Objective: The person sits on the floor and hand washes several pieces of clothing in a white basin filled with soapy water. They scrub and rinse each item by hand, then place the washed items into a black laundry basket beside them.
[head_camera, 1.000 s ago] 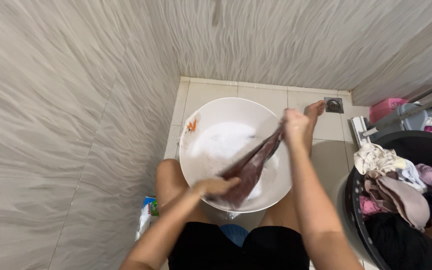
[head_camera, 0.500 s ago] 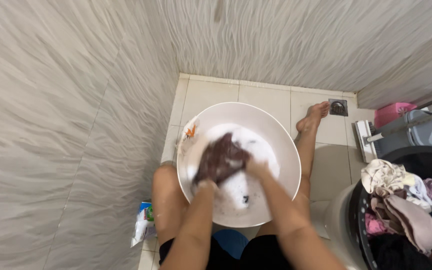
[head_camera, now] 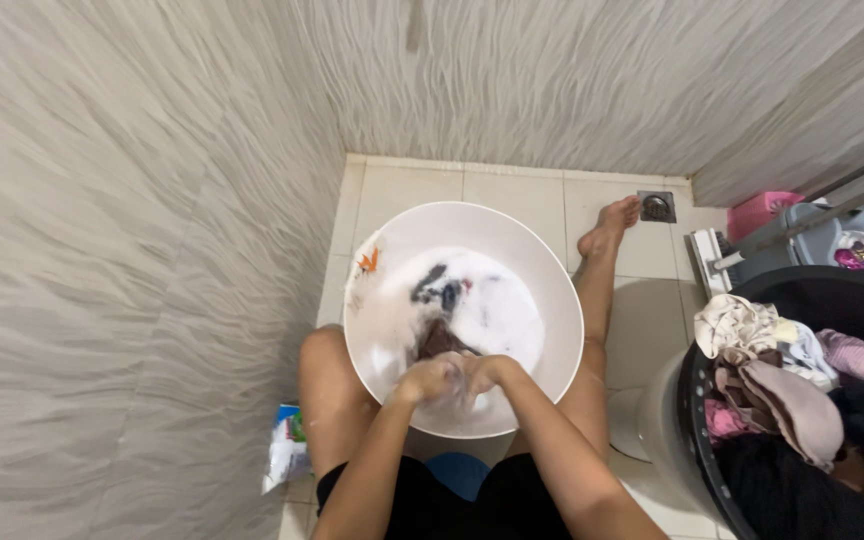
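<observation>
Step in hand, as judged: hand-scrubbing one garment in suds. Left hand (head_camera: pixel 426 379) and right hand (head_camera: pixel 485 372) meet, knuckles together, at the near side of the white basin (head_camera: pixel 552 290), both curled closed around a bunched fold of the dark maroon cloth (head_camera: pixel 441 341). How tight the grip is cannot be read, since foam covers the fingertips. The cloth lies mostly under the soapy water (head_camera: pixel 497 310), a maroon hump showing just beyond the hands and two dark patches breaking the foam further out; whether those patches belong to the same garment I cannot tell. The basin sits on the tiled floor (head_camera: pixel 512 200) between the person's bare legs, right foot (head_camera: pixel 607 225) stretched toward the floor drain (head_camera: pixel 656 207). The next move probably calls for a firm two-handed hold on a fresh section of cloth, low over the water so that suds stay inside the rim. Count: one basin; one garment surely in work; two hands, both occupied; one black laundry basket (head_camera: pixel 697 400) at the right, heaped with several mixed garments, not countable from here; one small packet (head_camera: pixel 285 445) on the floor by the left thigh; one pink container (head_camera: pixel 762 212) near the far wall; one drain.
</observation>
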